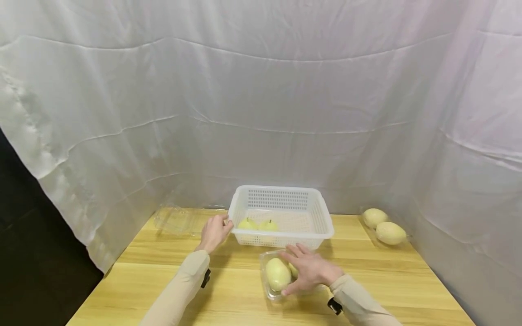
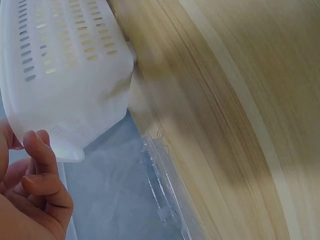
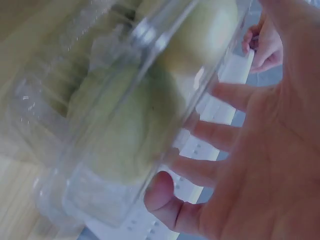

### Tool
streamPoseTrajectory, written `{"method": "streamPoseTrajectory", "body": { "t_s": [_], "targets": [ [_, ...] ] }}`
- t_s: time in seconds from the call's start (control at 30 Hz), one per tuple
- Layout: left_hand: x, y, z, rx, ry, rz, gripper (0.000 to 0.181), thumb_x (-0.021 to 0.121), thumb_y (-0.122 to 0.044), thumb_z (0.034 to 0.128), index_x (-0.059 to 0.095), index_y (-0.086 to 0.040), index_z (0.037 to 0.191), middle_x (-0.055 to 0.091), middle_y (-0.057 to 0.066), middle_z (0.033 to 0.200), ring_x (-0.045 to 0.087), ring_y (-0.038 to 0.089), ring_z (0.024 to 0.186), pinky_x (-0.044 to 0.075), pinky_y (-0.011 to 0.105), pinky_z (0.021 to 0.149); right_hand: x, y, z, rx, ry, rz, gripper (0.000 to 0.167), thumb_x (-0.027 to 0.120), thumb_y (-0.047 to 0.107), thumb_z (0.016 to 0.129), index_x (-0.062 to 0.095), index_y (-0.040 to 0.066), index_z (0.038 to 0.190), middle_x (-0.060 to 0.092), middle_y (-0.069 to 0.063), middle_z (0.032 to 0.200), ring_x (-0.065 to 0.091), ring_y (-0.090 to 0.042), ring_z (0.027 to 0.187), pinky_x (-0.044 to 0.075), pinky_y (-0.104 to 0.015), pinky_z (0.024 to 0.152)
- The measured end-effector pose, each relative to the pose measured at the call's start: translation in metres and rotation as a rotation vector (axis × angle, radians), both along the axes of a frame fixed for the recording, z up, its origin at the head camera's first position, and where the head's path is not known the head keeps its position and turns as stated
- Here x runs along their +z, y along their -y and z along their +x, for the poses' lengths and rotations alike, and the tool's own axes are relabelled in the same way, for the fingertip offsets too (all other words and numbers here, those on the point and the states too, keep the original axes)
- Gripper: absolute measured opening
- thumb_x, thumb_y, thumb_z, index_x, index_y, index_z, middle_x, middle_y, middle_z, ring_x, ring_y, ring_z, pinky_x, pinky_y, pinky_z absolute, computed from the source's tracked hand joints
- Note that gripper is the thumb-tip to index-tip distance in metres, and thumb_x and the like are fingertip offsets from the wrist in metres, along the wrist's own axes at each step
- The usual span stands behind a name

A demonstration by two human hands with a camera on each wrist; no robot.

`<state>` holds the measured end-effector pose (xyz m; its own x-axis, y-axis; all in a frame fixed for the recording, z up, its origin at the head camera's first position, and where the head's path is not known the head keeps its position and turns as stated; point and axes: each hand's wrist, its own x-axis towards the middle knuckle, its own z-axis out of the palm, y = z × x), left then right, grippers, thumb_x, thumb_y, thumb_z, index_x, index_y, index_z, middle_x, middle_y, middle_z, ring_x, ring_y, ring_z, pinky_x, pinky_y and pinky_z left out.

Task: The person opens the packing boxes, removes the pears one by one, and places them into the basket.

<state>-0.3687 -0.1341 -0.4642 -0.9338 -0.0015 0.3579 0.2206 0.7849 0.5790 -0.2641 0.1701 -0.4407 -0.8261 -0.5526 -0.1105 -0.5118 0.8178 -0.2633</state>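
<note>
Wooden worktop [image 1: 138, 286] beneath both hands, white basket [image 1: 285, 235] just beyond the right hand [image 1: 309, 268], and the left hand [image 1: 215, 232] has its rim pinched! Under the right hand lies the clear box [image 3: 100, 196], fingers spread wide and touching it! Two pale pears [image 1: 278, 274] sit inside, below that palm; two smaller-looking stemmed pears [image 1: 268, 225] rest right of the left hand, in the basket
</note>
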Motion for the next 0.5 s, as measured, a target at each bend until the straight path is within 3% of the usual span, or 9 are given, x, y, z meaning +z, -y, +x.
{"method": "streamPoseTrajectory", "body": {
  "t_s": [0.2,0.5],
  "targets": [
    [-0.001,-0.001,0.0,0.001,0.016,-0.004,0.03,0.059,-0.02,0.0897,0.072,-0.007,0.113,0.061,0.002,0.065,0.047,0.014,0.051,0.035,0.026,0.046,-0.002,0.014,0.005,-0.016,-0.023,0.0,0.1,0.066,0.073,0.073,0.036,0.019,0.151,0.027,-0.016,0.159,0.023,-0.046,0.145,0.018,-0.073,0.11],
    [-0.001,0.0,-0.002,0.015,0.022,0.0,0.036,0.058,-0.022,0.0895,0.069,-0.006,0.119,0.066,0.005,0.069,0.049,0.014,0.051,0.036,0.026,0.046,-0.001,0.032,0.008,-0.016,-0.042,0.024,0.104,0.069,0.076,0.066,0.034,0.029,0.152,0.029,-0.01,0.16,0.024,-0.046,0.145,0.023,-0.077,0.104]
  ]
}}
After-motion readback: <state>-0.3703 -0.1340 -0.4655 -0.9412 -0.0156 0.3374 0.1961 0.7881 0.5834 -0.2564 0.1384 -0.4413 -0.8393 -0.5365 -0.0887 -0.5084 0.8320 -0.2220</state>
